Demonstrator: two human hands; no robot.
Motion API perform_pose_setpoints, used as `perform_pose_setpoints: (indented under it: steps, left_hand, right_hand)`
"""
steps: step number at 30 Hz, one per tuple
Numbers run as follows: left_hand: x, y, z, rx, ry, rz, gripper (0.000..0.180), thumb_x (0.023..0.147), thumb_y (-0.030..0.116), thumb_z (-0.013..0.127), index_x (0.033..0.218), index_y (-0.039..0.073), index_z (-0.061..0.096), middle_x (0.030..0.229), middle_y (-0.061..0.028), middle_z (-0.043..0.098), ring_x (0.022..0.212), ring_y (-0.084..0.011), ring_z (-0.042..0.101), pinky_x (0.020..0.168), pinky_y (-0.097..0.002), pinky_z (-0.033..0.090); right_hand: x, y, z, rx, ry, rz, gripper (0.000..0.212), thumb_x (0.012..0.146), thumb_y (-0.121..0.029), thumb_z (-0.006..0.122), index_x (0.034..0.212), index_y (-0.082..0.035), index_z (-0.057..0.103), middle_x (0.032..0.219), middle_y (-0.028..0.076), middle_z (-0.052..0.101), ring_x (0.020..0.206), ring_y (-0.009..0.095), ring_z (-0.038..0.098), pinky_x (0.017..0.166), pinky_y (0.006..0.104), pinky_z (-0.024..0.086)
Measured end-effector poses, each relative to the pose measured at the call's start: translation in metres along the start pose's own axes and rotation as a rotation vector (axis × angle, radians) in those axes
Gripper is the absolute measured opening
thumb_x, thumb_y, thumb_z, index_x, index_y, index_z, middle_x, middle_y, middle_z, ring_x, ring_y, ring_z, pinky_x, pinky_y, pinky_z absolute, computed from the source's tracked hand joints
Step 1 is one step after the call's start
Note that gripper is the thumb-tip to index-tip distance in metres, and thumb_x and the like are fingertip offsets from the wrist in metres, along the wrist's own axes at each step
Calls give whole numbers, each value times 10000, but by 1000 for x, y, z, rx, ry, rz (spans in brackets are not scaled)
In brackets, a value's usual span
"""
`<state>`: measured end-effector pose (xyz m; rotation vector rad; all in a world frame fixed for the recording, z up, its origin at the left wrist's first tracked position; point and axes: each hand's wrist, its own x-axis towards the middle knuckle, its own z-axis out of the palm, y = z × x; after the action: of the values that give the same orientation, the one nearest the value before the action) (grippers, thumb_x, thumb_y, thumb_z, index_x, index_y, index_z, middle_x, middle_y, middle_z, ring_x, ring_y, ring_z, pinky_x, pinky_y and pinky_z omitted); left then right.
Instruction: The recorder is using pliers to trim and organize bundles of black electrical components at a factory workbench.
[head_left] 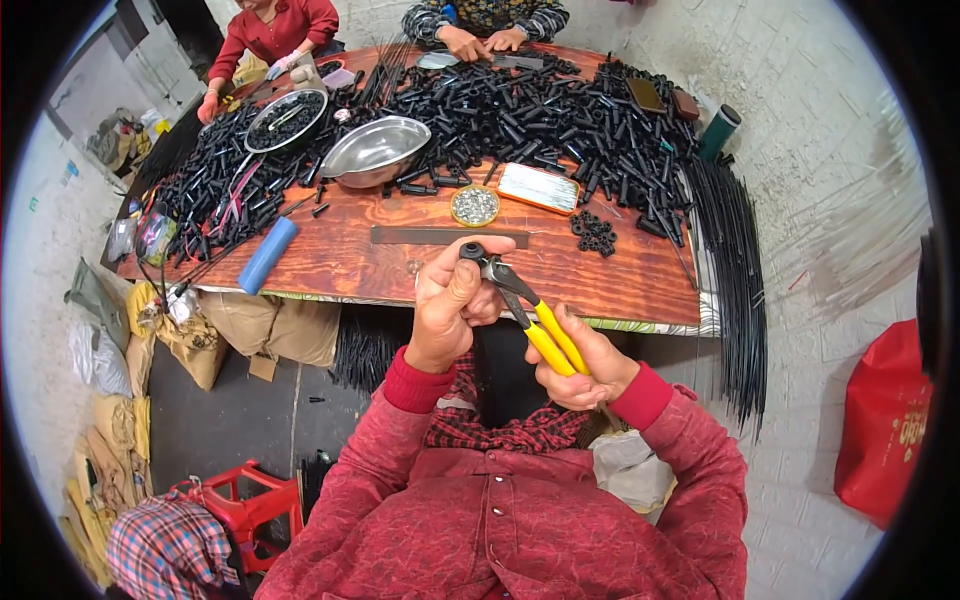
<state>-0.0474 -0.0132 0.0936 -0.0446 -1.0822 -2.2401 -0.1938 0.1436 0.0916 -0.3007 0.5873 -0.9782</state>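
My right hand [582, 362] grips the yellow handles of a pair of pliers [528, 312] held above the near edge of the wooden table [620, 275]. The dark jaws of the pliers point up and left, meeting a small black part pinched in the fingers of my left hand [452, 305]. The part itself is mostly hidden by my fingers. Both hands hover close together, just in front of my chest. A dark flat metal strip [448, 236] lies on the table right beyond my hands.
A big heap of black tubes [540, 115] covers the table's far half, with a metal bowl [375, 150], a round tin of small parts [475, 205], a blue cylinder [268, 255]. Long black rods [738, 270] hang off the right edge. Two other people work at the far side.
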Motion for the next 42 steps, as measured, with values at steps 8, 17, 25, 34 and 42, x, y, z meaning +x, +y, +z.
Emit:
perform_pose_setpoints:
  steps: [8,17,25,34,42]
  left_hand:
    - [2,-3,0,96,67,63,419,987,312,560,1229,-28,525,638,57,376,516,-21,294,454,-187,238]
    - [2,-5,10,240,100,87,434,999,322,537,1267,-19,516,619,64,328,508,-30,264,452,-198,221]
    - [7,-3,5,160,-47,-14,468,1010,338,501,1262,-57,498,610,41,349,491,-35,273,448,-200,237]
    - [4,-2,3,26,-46,-41,534,1004,391,495,1297,-56,490,590,57,321,488,-30,264,449,-204,216]
    - [8,-5,1,-22,-73,-28,556,1003,393,491,1323,-62,466,601,54,333,487,-28,278,443,-191,219]
  right_hand:
    - [-27,-44,36,-832,377,-383,659,852,-541,670,1190,6,527,754,117,619,497,125,576,423,244,448]
    - [-42,-52,65,-2115,786,-724,432,826,-260,725,1158,-23,584,907,121,642,795,318,649,639,404,501]
    - [-44,-42,59,-1090,456,-223,436,1021,-407,421,1118,-3,553,649,38,517,480,98,502,457,254,406]
    - [-44,-48,62,-665,249,-39,580,1016,-512,358,1089,28,557,649,26,497,429,68,426,418,206,366]
    - [-48,-61,58,-822,225,-32,507,965,-382,574,1242,39,533,905,108,672,705,125,670,648,237,542]
